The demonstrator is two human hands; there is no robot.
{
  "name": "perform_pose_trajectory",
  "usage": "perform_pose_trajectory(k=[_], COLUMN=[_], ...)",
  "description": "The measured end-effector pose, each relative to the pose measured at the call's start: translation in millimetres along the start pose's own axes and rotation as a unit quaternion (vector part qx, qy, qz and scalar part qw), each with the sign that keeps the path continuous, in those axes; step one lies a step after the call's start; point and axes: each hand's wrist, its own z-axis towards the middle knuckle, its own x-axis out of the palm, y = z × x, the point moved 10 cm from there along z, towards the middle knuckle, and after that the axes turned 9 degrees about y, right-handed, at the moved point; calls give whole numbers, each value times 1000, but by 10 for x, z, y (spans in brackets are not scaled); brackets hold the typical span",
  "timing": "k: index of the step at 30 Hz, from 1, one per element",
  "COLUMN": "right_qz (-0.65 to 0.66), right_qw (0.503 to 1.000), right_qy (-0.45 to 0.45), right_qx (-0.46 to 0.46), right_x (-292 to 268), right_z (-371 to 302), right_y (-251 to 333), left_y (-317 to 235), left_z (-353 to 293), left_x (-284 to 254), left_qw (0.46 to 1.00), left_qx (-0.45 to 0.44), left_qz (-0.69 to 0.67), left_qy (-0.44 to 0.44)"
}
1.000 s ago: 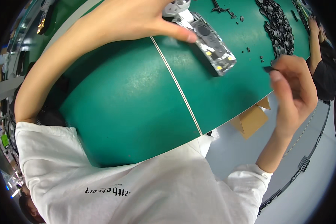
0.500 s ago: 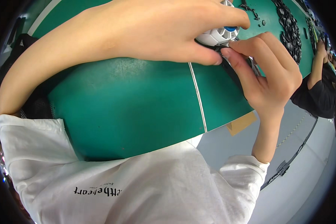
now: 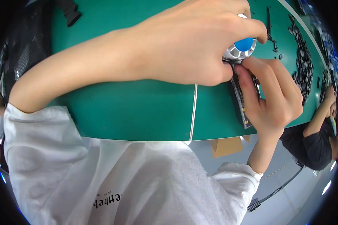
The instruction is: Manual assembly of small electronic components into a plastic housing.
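Note:
My left hand [image 3: 202, 45] arches over a round white-and-silver ribbed part with a blue centre [image 3: 244, 45], its fingers curled round it; the palm side is hidden. Close against it on the right, my right hand [image 3: 276, 92] has thumb and forefinger pinched together at the round part's lower edge. What lies between those fingertips is too small to make out. Beneath the right hand a long black housing [image 3: 241, 99] with small parts inside runs toward the near table edge, partly covered by the fingers.
A pile of small black parts [image 3: 303, 67] lies on the green table [image 3: 139, 108] at the right, with a few loose pieces nearby. A black mesh bag [image 3: 30, 41] is at the far left. Another person in a dark sleeve [image 3: 313, 131] works at the right.
The view has shifted. Both hands stay at the round part; its blue centre shows more fully. The left thumb has drawn in, and more of the black housing is visible under the right hand.

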Motion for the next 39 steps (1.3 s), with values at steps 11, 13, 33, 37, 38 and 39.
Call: perform_pose_trajectory(k=[11, 13, 33, 37, 38, 39], right_qz=[-71, -79, 6, -15, -20, -14], right_qw=[997, 996, 999, 997, 997, 998], right_qy=[20, 27, 37, 40, 50, 47], right_qx=[-36, -33, -14, -64, -60, -41], right_x=[-44, -7, -242, -318, -305, -302], right_z=[188, 221, -36, 47, -15, -95], right_y=[418, 436, -131, -41, -132, -254], left_y=[-146, -102, -169, -216, -197, -160], left_z=[-259, -308, 139, -53, 21, 122], left_x=[-248, -271, -63, -93, -60, 43], left_qw=[990, 989, 988, 985, 983, 985], left_qx=[34, 36, -150, -143, -136, -137], left_qz=[-21, -40, -34, 9, 8, 4], left_qy=[-137, -138, 3, -102, -120, -101])
